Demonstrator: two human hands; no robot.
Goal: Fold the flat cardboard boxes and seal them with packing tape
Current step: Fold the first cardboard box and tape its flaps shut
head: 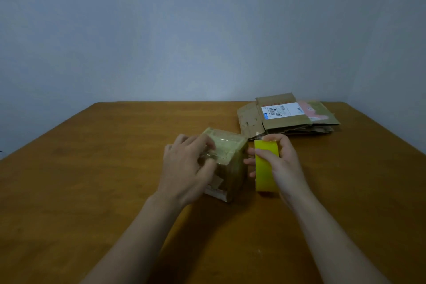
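Observation:
A small folded cardboard box point(232, 159) stands on the wooden table point(92, 168), its top glossy with clear tape. My left hand point(186, 168) lies over the box's left top edge and side, fingers pressed on the taped surface. A yellow roll of packing tape point(265, 168) stands on edge right beside the box, and my right hand point(281, 163) grips it, fingers curled around its far side. A stack of flat cardboard boxes point(285, 115) lies at the back right; the top one carries a white shipping label.
The table's far edge meets a plain grey-blue wall point(207, 30). Bare wood stretches across the left half and the front of the table.

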